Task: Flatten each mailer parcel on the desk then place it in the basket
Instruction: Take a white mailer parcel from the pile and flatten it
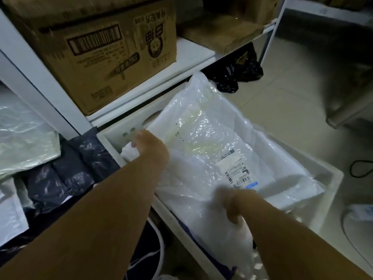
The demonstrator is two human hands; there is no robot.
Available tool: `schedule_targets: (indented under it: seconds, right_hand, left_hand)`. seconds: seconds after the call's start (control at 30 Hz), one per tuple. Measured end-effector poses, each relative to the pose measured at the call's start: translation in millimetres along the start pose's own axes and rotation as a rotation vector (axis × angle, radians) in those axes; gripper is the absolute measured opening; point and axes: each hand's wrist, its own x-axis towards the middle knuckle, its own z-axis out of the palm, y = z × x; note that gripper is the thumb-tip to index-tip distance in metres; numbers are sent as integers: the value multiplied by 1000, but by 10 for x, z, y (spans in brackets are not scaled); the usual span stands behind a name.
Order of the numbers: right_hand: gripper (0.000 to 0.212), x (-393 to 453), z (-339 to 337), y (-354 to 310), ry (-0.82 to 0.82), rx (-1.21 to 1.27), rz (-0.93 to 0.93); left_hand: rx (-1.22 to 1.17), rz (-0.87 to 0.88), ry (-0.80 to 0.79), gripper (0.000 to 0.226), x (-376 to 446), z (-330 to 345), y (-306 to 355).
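Seemingly, parcel (201,142) over basket (331,178) rim

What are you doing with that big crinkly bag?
A person is putting a clear plastic mailer parcel into a white basket. The left hand holds its far edge by the basket's rim, and the right hand grips the near edge. More dark and white mailers wait on the left.

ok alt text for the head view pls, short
Two bare hands lower a clear plastic mailer parcel with a shipping label into a white basket; the left hand holds its far edge, the right hand grips its near edge. A cardboard box sits on the shelf above.
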Motion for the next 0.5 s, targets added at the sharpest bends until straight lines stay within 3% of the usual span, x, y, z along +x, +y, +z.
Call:
schedule_targets:
  seconds: [0.07, 0.13, 0.17, 0.2, 0.3, 0.4, 0.5]
  right_hand:
    - [43, -109, -246, -69, 424, 8, -48]
    - [48, -115, -435, -128, 985, 36, -27]
    - [50, -75, -512, -133, 1141, 31, 2]
    - [55, 5, -573, -114, 1167, 50, 17]
    - [77, 318, -564, 5, 778, 98, -8]
    - [84, 654, -360, 45, 529, 213, -155]
    - [89, 907, -208, 31, 402, 256, -219]
  left_hand:
    - [-98, -37, 19, 48, 50, 91, 39]
    - [-216, -7, 90, 57, 95, 227, 148]
    - [-298, 49, 116, 66, 111, 291, 212]
    - [-387, 122, 80, 76, 135, 354, 281]
    - [-529, 255, -158, 101, 181, 491, 477]
    - [-527, 268, -282, 120, 280, 690, 633]
    - [-457, 247, -375, 135, 329, 816, 685]
